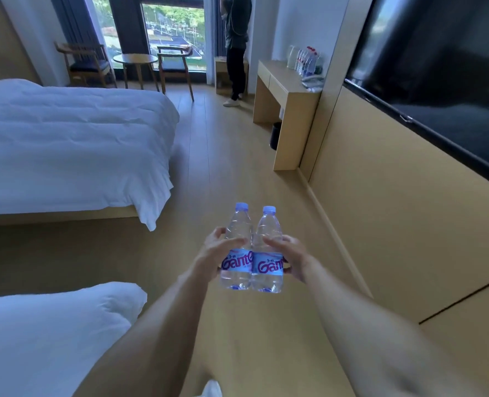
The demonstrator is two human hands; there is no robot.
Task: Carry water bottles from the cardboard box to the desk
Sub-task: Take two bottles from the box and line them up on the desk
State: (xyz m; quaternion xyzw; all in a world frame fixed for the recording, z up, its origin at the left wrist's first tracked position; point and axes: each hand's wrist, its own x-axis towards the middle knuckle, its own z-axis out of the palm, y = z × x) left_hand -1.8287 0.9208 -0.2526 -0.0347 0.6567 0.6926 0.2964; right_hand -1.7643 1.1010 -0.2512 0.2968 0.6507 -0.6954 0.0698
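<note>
left hand (213,250) gripping left bottle (237,247), right hand (292,257) gripping right bottle (267,253); both bottles upright, touching, held out over floor (223,156). desk (287,90) standing well ahead by wall, already bearing row of bottles (306,61), so earlier loads seemingly delivered. this pair being carried mid-route, not yet set down. cardboard box not showing; remaining count unknown.
</note>
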